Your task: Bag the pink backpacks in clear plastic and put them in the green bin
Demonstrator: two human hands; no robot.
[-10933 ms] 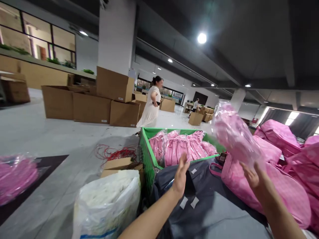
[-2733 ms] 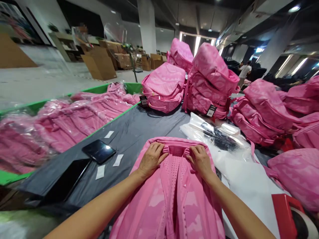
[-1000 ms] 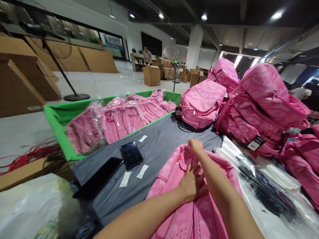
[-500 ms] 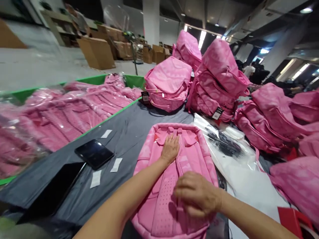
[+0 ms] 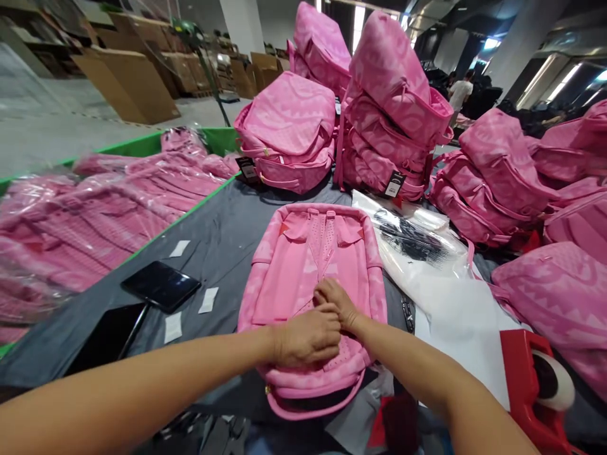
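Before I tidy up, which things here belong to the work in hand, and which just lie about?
Likely the work: pink backpack under left hand and right hand; wrapped backpacks; clear bags.
Probably just lying about: phone; dark flat thing beside it; perhaps tape dispenser.

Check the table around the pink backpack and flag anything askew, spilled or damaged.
Nothing looks plainly spilled or damaged. Mildly untidy: three small white packets lie scattered at differing angles near two black devices, left of the pink backpack.
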